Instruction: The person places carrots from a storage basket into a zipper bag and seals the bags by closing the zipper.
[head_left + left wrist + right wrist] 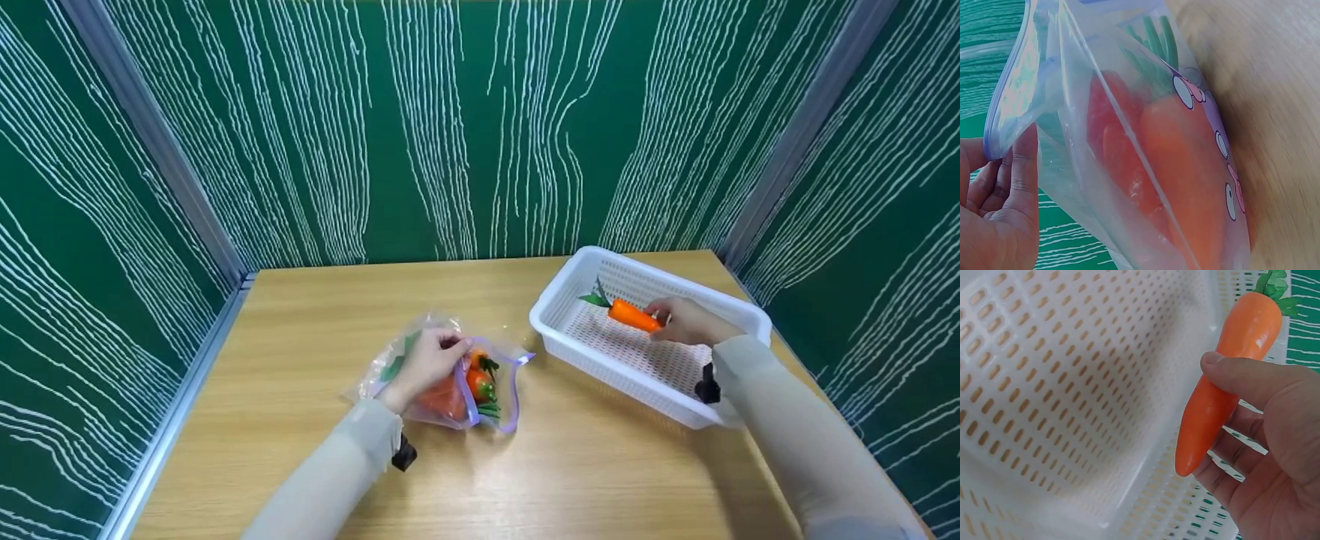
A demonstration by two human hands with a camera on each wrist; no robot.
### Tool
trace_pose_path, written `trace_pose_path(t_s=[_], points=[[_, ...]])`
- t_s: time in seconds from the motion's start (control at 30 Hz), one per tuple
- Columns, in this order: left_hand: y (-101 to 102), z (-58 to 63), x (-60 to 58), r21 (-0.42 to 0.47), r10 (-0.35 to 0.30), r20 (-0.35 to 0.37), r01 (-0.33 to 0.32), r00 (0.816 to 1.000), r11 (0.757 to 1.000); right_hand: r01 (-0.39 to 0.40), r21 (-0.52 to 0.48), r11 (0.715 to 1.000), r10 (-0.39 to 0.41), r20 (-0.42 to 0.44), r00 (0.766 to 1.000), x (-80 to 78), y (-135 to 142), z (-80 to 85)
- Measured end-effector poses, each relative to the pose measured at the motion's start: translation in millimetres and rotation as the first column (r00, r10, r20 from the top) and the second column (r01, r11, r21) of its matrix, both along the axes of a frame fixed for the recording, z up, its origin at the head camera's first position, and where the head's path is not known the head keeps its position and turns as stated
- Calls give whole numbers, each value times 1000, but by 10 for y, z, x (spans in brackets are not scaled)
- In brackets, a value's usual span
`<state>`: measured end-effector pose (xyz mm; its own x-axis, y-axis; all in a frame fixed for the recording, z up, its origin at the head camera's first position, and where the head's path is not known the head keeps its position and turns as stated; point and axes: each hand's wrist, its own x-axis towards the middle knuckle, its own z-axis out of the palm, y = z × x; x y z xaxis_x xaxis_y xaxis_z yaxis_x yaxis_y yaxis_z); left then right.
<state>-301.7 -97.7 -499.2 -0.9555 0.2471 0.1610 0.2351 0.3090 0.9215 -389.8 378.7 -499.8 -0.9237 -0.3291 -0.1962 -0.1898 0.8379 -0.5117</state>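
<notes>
My right hand [686, 321] grips an orange carrot [1224, 394] with a green leafy top, thumb on one side and fingers on the other. In the head view the carrot overlaps the inside of a white perforated plastic basket [570, 346]. To the left, my left hand [426, 361] pinches the purple-edged rim of a clear zip bag [1078, 169], whose mouth faces right. Inside the bag lie a large orange carrot [1179, 163] with green stems and a red item [1114, 124], blurred by the plastic. Near the bag's mouth, orange vegetables with green tops [480, 382] show.
Everything stands on a light wooden table [300, 322]. Green panels [420, 150] with white wavy lines rise at the back and both sides, joined by grey metal posts [161, 142]. The basket sits at the back right, the bag left of it.
</notes>
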Motion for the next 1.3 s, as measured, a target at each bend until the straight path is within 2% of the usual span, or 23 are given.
trace_pose_path(t_s=[0.2, 0.3, 0.43, 0.57, 0.7, 0.83, 1.2, 1.3], points=[[-9, -17, -15, -42, 27, -33, -29, 999, 999, 43, -46, 998, -41, 25, 999, 75, -9, 126], [-7, -28, -20, -60, 36, -48, -39, 998, 997, 29, -59, 998, -28, 17, 999, 104, -24, 188], [-8, -31, -23, -73, 41, -51, -44, 998, 996, 3, -68, 998, -3, -6, 1000, 128, -70, 232], [-7, -12, -20, -52, 24, -23, -25, 999, 998, 10, -94, 996, -10, -8, 1000, 170, -113, 259], [-3, -5, -27, -50, 26, -26, -28, 999, 998, 14, -114, 993, -15, -14, 1000, 225, -172, 299], [-1, 0, -22, -58, 36, -34, -38, 999, 998, -9, -114, 993, 5, -29, 1000, 266, -242, 347], [-14, 6, -4, -40, 36, 15, -35, 999, 999, -84, -108, 991, 74, -90, 993, 316, -429, 413], [-12, 4, -9, -43, 36, -8, -37, 999, 998, -93, -124, 988, 83, -90, 992, 347, -478, 431]])
